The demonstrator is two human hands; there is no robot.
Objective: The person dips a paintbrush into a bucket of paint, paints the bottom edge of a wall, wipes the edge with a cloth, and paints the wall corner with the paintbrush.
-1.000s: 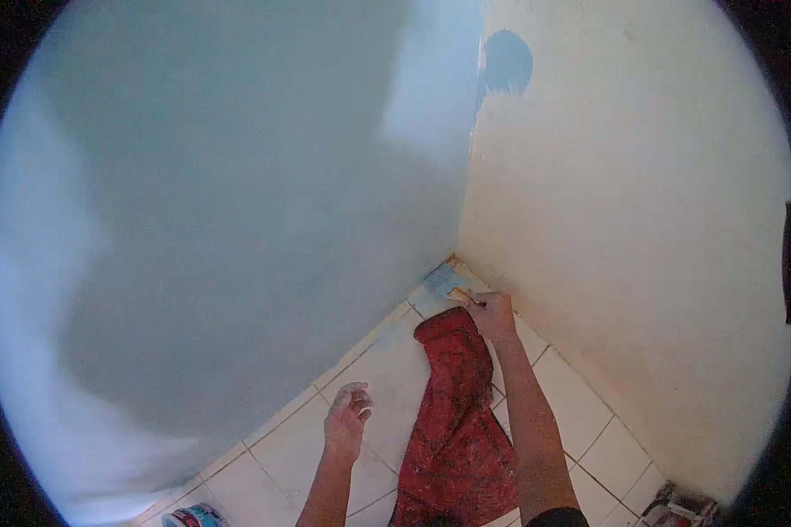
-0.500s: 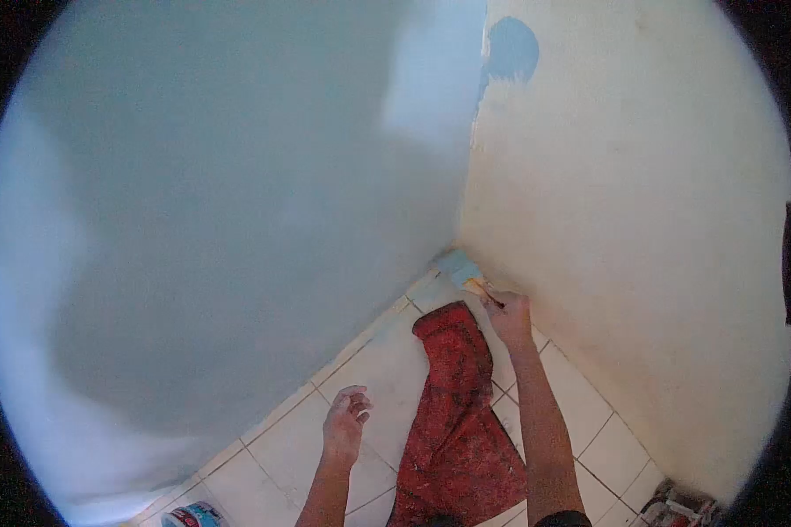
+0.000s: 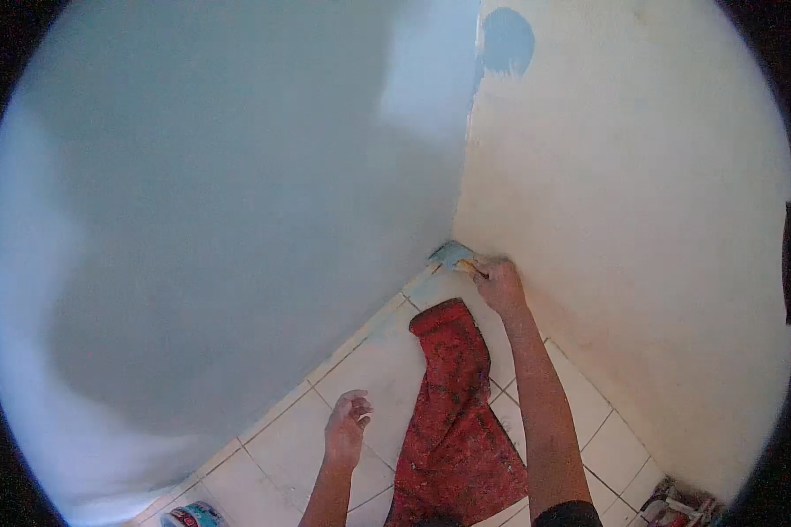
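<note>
Out in front, my right hand [image 3: 501,283] is closed on the handle of a paintbrush [image 3: 464,263], close to the foot of the right wall. Light blue paint [image 3: 451,253] covers the floor corner where the brush head is. My left hand [image 3: 349,430] hangs above the tiles at lower centre, fingers loosely curled and apart, with nothing in it. Between my arms is a red patterned cloth [image 3: 457,413], which looks like clothing on my leg.
A blue wall [image 3: 237,220] rises on the left and a cream wall [image 3: 624,176] with a blue patch [image 3: 508,41] on the right. A container [image 3: 193,516] stands at bottom left, cluttered items [image 3: 679,507] at bottom right. White tiles [image 3: 360,360] cover the floor.
My right hand has moved forward with the brush, further into the corner, after shifting right. My left hand has hardly moved. The view has shifted slightly.
</note>
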